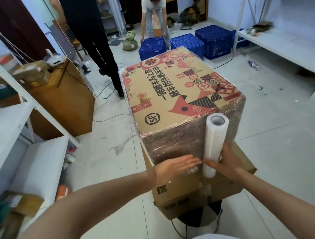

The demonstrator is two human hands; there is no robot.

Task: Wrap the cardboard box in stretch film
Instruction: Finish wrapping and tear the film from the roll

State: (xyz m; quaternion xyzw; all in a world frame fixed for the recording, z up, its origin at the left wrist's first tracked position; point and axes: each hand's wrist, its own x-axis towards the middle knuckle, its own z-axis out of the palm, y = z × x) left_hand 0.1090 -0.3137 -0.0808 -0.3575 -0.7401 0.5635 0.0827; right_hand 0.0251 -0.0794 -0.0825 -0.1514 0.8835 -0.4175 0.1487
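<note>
**Box wrap, near face: film roll held upright**

Tiled floor [285,144] lies open to the right of the cardboard box [180,89]; white shelving [281,42] flanks both sides. 3 blue crates [187,43] stand beyond. Box sits on a plain carton [190,194], sides filmed, top edges bare. Left hand [175,166] presses flat, fingers straight, on the near face. Right hand [226,164] grips the stretch film roll [214,144] upright against that face. Carton's support is hidden, possibly a stool.
</note>
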